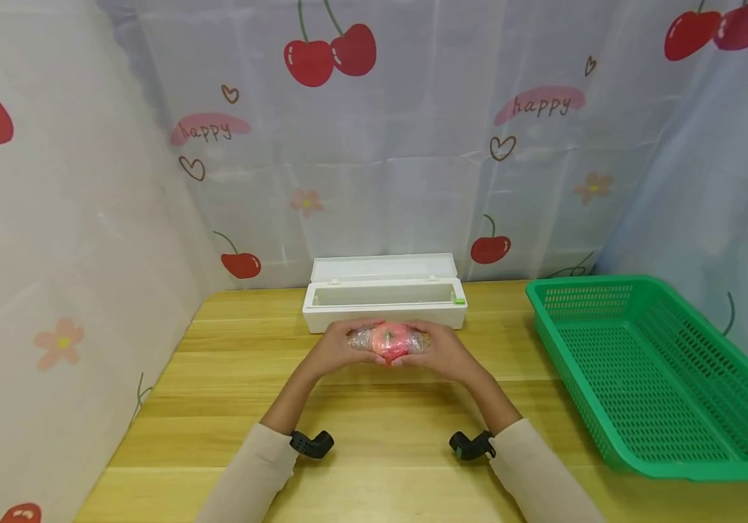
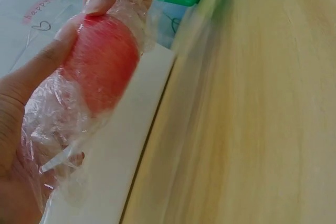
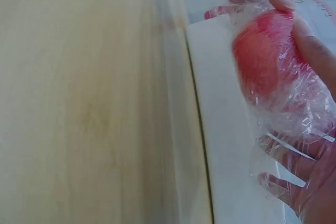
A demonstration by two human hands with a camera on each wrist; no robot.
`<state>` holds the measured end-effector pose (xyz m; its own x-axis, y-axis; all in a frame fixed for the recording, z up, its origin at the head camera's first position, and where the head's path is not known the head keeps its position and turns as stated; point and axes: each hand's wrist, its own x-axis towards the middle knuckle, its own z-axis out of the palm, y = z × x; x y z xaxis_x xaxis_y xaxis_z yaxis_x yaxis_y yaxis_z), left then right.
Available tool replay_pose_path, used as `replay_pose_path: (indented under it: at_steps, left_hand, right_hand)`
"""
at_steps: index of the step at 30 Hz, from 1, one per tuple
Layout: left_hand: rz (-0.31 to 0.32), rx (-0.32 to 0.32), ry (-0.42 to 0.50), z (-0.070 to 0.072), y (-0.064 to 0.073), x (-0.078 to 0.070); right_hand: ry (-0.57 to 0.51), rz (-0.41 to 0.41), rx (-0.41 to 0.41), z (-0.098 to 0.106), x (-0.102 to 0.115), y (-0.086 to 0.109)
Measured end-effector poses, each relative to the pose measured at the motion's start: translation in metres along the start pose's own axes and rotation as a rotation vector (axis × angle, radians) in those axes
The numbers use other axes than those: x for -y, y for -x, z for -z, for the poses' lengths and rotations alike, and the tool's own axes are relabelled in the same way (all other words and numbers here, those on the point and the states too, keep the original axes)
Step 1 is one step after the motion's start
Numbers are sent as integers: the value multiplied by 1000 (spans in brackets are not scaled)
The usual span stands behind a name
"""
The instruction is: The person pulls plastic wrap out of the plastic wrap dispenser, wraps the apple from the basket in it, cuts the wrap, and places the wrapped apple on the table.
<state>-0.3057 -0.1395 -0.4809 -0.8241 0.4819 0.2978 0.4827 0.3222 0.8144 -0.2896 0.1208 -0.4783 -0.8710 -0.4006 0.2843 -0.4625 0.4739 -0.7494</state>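
Note:
A red apple (image 1: pixel 390 343) wrapped in clear cling film (image 2: pixel 55 103) is held up between both hands, just in front of a white cling film dispenser box (image 1: pixel 383 318). My left hand (image 1: pixel 343 349) grips its left side, thumb on the apple and film bunched against the palm. From the right, my right hand (image 1: pixel 442 351) holds it likewise. In the right wrist view, that thumb (image 3: pixel 315 51) lies on the red skin, with other fingers behind the loose film. The two thumb tips are close together. The dispenser's lid (image 1: pixel 383 267) stands raised at the back.
A green plastic basket (image 1: pixel 583 392) with perforated sides sits on the right of the wooden table (image 1: pixel 374 465). A small green piece (image 1: pixel 458 301) is at the dispenser's right end. Cherry-printed curtains (image 1: pixel 374 181) enclose the back and sides.

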Motion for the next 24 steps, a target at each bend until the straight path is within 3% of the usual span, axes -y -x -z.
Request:
replay_pose_path:
  at_steps: [8, 14, 24]
  left_hand:
    - [-45, -66, 52, 4, -1, -13]
    - [-71, -112, 95, 7, -2, -23]
    - [-32, -186, 165, 4, -2, -40]
  right_hand:
    - [-156, -41, 4, 8, 12, 2]
    - [-285, -25, -40, 10, 16, 2]
    - [-429, 20, -160, 11, 21, 1]
